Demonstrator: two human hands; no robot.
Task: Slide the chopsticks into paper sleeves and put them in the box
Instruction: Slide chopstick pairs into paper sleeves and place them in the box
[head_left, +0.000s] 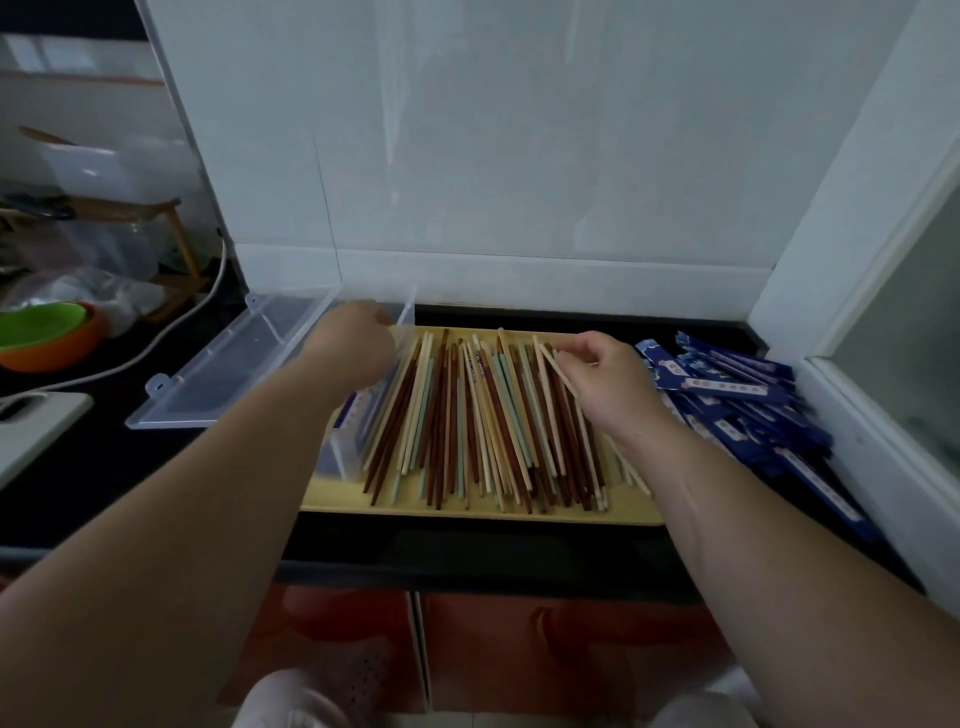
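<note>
A dark table (130, 457) against a white tiled wall carries a yellow tray (467, 512) heaped with loose chopsticks (457, 415). At the tray's left edge sits the clear box (335, 449), lid open, with the left hand (358, 338) above it, its grip hidden from view. Blue paper sleeves (737, 395) lie right of the tray, and over its right part the right hand (602, 379) pinches 1 pale chopstick (558, 370).

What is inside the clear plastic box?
At least one blue paper sleeve lies in the clear plastic box. The left hand and forearm cover the rest, so no count is possible.
</note>
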